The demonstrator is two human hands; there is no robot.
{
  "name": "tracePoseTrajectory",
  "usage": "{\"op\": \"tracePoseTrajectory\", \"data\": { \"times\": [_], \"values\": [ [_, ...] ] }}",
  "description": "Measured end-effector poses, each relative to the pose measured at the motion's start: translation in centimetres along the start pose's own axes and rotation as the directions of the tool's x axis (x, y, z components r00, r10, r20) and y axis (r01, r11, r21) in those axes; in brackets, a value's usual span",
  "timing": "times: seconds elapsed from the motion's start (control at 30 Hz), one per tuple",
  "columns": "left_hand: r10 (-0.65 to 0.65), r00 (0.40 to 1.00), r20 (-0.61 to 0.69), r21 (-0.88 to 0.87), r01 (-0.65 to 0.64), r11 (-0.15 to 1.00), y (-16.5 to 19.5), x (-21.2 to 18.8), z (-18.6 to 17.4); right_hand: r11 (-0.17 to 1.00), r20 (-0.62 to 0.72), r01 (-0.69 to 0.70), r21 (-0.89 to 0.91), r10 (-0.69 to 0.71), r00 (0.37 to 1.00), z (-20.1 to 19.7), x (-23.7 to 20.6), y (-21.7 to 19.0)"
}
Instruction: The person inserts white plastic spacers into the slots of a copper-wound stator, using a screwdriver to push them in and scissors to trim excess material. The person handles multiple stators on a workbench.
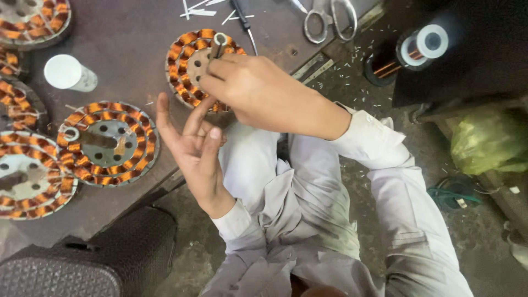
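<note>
On your left lie wound copper coil rings [107,144] on the table [132,49]. Your left hand [192,146] is spread wide, holding nothing. Your right hand [258,91] pinches a small tool [219,45] on the ring [190,63] you're winding. Next, I think, tuck the wire gently.

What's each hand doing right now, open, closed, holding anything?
Left hand: open, palm up, fingers spread, holding nothing.
Right hand: closed, fingers pinching a thin tool over the copper-wound stator.

Scissors [330,19] lie behind the wound stator [192,66] (on the table [126,44]).
</note>
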State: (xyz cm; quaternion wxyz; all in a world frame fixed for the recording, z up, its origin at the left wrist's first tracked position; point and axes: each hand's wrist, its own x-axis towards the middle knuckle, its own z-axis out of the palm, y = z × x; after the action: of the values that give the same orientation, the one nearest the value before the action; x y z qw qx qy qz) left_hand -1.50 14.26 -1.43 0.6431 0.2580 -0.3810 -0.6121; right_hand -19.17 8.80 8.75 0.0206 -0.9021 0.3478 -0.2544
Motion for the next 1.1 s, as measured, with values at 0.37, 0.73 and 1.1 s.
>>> {"op": "tracePoseTrajectory", "data": {
  "times": [0.37, 0.73, 1.1],
  "values": [
    [-0.017, 1.0, 0.021, 0.083, 0.015, 0.996, 0.5, 0.4, 0.3, 0.984, 0.062, -0.005, 0.18, -0.006, 0.998, -0.7, 0.4, -0.4],
    [-0.002, 0.999, 0.051, 0.072, -0.001, 0.997, 0.6, 0.6, 0.3, 1.0, -0.026, 0.014, -0.004, -0.014, 1.0, -0.4, 0.5, -0.9],
    [0.033, 0.999, 0.041, 0.019, -0.034, 0.999, 0.2, 1.3, -0.3, 1.0, 0.022, -0.024, -0.016, 0.024, 0.999, -0.8, 1.1, -1.4]
  ]
}}
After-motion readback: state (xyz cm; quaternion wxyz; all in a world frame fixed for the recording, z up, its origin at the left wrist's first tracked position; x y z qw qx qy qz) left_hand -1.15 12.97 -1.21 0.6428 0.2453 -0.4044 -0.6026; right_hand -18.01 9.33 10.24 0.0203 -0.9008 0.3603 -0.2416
